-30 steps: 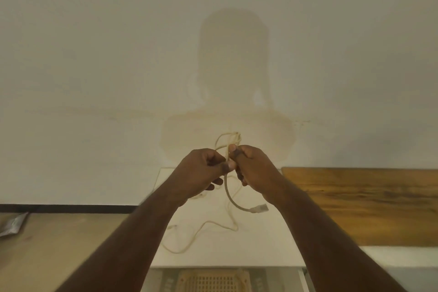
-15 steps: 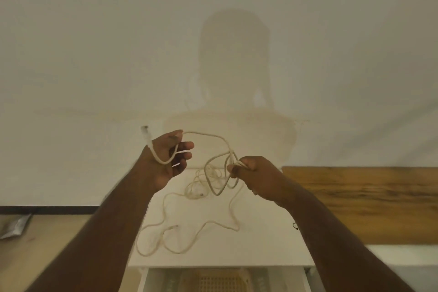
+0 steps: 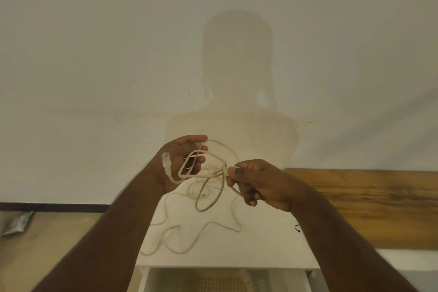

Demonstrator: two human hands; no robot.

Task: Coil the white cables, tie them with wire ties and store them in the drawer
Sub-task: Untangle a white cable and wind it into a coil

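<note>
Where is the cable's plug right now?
The plug sticks out behind the left hand, left of the right hand, above the white top.

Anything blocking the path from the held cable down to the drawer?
Nothing visible does. Both the left hand and right hand hold the white cable above the white top; the drawer below is open, a basket inside.

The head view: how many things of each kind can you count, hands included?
Hands: 2, the left hand and the right hand, both holding one white cable.
White cables: at least 2; another cable lies on the white cabinet top.
Drawers: 1, the open drawer.
Total: 5.
</note>
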